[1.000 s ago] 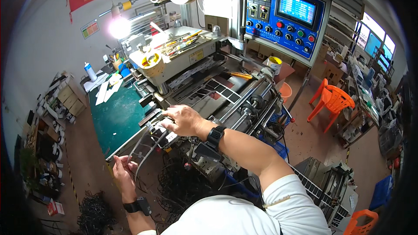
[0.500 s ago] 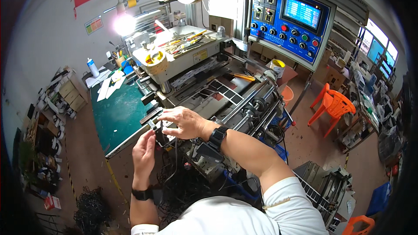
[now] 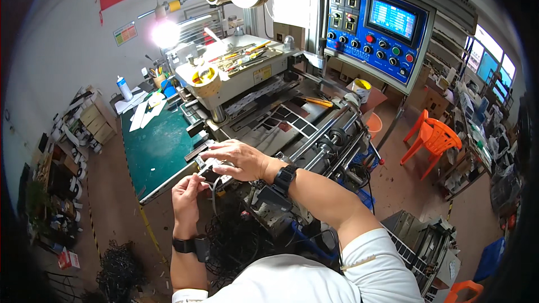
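My left hand (image 3: 186, 195) is closed in a pinch below the machine's near left corner. Whatever its fingertips may hold is too small to make out. Just above and to the right, my right hand (image 3: 240, 160) reaches across with its fingers stretched out and apart. Its fingertips lie at a small metal bracket (image 3: 200, 162) on the corner of the machine (image 3: 236, 130), and its palm hides part of the frame. A grey cable (image 3: 214, 195) hangs down beside my left fingers. Black-and-white sheet material (image 3: 289, 120) lies on the machine bed beyond my hands.
A green-topped table (image 3: 154, 151) adjoins the machine on the left. Rollers (image 3: 337, 134) stand to the right, below a blue control panel (image 3: 373, 31). Tools (image 3: 241, 56) lie on top of the machine. Dark tangled scrap (image 3: 120, 269) and an orange chair (image 3: 432, 137) are on the floor.
My left hand's fingers have curled from a loose, extended pose into a pinch. My right hand stays at the bracket with its fingers stretched. The whole view has shifted slightly.
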A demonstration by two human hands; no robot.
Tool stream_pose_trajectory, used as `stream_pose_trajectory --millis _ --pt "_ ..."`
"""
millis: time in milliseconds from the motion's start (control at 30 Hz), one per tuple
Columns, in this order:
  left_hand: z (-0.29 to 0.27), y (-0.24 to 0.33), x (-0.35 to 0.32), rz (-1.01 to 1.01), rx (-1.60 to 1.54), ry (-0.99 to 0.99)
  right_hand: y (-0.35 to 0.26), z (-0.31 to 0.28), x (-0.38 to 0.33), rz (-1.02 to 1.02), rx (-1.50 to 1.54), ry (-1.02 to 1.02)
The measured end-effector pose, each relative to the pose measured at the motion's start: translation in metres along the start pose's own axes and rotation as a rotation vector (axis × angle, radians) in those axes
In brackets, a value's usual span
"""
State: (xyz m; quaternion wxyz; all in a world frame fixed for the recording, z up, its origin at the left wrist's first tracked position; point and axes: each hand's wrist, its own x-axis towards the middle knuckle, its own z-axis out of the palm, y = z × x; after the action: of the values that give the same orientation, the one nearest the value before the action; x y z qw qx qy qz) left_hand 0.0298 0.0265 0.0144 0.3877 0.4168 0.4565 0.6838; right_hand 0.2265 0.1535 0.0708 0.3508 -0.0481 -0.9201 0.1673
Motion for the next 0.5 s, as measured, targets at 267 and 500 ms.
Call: stream_pose_trajectory --millis 267,500 --pt "-0.026 0.022 -0.001 -0.082 -0.285 0.017 0.017 0.011 -0.002 0.691 -0.304 0.133" --pt "-0.024 0.028 -0.008 -0.071 -0.276 0.031 0.041 0.025 -0.007 0.839 -0.441 0.021"
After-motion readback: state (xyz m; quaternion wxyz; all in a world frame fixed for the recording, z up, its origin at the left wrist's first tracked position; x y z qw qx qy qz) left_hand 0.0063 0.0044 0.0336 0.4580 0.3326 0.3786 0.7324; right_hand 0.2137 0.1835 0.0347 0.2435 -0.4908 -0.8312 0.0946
